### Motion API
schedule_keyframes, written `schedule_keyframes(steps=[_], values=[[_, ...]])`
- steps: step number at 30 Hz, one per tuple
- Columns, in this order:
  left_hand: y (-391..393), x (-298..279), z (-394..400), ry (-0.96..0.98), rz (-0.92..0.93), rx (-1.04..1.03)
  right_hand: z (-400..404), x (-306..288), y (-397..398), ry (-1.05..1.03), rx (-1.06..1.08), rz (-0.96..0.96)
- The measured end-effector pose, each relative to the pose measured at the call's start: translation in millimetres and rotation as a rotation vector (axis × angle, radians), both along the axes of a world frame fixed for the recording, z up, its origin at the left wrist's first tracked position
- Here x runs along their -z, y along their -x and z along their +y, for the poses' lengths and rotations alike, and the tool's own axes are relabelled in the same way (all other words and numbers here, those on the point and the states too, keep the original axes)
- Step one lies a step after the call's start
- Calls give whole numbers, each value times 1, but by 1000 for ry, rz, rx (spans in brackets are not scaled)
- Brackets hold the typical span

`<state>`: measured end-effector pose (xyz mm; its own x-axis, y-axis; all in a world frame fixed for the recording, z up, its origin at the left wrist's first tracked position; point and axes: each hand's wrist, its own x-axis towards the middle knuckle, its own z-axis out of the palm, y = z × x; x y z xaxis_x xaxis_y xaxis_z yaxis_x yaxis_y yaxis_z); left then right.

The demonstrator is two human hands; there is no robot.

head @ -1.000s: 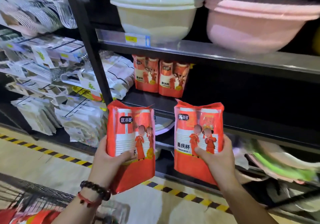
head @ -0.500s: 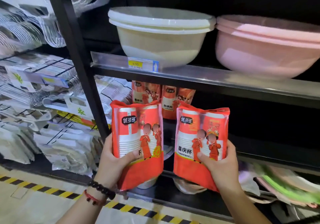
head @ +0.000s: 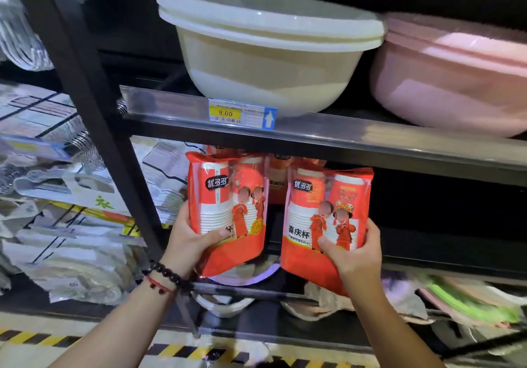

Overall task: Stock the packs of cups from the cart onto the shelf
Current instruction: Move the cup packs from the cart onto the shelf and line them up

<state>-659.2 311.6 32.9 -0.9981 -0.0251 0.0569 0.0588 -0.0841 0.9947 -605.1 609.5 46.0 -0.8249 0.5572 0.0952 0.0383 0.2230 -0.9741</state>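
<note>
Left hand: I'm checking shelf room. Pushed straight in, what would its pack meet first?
Probably the red packs already standing at the back; the left hand holds its pack right before them. Depth is unclear.

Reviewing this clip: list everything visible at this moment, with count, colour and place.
held packs of cups: two, red, one per hand, before the middle shelf
stocked packs: red, count unclear, behind the held ones
cream basin: one stack, upper shelf
pink basin: one stack, upper shelf, right
price tag: one, yellow and white, shelf edge
bagged goods: many, whitish, left bay
left hand: grips left pack; bead bracelets on wrist
right hand: grips right pack
</note>
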Motion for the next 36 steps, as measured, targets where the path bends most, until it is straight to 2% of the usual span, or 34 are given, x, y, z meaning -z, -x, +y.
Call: schedule_keyframes(steps=[5,9,19,27,36], values=[[35,6,0,-3,0,31,-1,8,24,9,-49,16],[58,10,0,77,3,57,2,19,37,21,-64,23],[127,46,-24,328,-288,-59,3,34,66,124,-141,32],[130,41,-19,397,-243,-128,5,42,90,125,-274,-73],[136,52,-24,392,-296,-140,3,51,132,89,-301,-223]])
